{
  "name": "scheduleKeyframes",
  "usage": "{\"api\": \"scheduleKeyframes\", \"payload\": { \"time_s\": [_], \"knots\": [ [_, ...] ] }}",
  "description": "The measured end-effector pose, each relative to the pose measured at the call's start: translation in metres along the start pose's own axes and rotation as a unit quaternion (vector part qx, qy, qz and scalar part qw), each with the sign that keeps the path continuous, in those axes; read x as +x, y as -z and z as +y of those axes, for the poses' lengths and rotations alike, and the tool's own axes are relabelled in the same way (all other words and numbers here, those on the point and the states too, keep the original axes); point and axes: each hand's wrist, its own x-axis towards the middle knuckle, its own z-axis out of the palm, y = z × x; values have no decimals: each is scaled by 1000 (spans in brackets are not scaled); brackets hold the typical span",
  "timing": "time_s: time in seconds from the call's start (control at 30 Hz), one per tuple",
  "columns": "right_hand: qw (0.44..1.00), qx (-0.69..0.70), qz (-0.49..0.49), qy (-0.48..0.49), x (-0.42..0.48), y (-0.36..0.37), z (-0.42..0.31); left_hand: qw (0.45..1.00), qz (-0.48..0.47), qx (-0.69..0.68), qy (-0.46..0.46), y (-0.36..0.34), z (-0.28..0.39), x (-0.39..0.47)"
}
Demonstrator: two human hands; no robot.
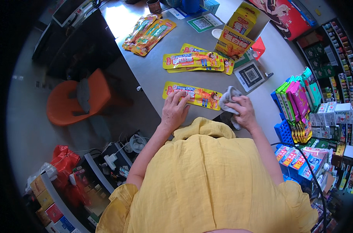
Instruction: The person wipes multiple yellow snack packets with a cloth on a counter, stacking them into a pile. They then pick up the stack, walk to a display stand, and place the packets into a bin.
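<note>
A yellow snack packet [205,94] lies flat on the grey counter [147,78] before me. My left hand [175,109] rests with spread fingertips on its left part. My right hand [244,112] grips a crumpled grey-white cloth [229,100] at the packet's right end. Beyond lies a small overlapping pile of similar yellow packets [191,60]. Farther left is another pile, orange-yellow with green print [153,36]. An open display box [233,42] at the back right holds several yellow packets [242,21].
Printed code cards [249,76] lie on the counter, with a dark cup [154,5] at the back. Snack bags [298,96] and blue boxes [300,163] stand at the right. An orange chair [77,99] is on the left, a power strip [110,161] below it.
</note>
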Motion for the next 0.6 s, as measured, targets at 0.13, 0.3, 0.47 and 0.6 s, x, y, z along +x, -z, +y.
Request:
{"api": "scheduleKeyframes", "payload": {
  "time_s": [0.13, 0.3, 0.47, 0.6],
  "knots": [
    [990, 72, 17, -124, -9, 15, 9, 999, -13, 40, 26, -10, 7, 5],
    [972, 171, 96, -133, 9, 18, -9, 992, -114, 53, 1, -14, 27, 12],
    [967, 199, 114, -113, 24, 18, -22, 983, -181, 35, -2, 9, 0, 10],
    [965, 209, 117, -110, 29, 18, -26, 984, -147, -99, 2, 32, -40, -2]
  ]
}}
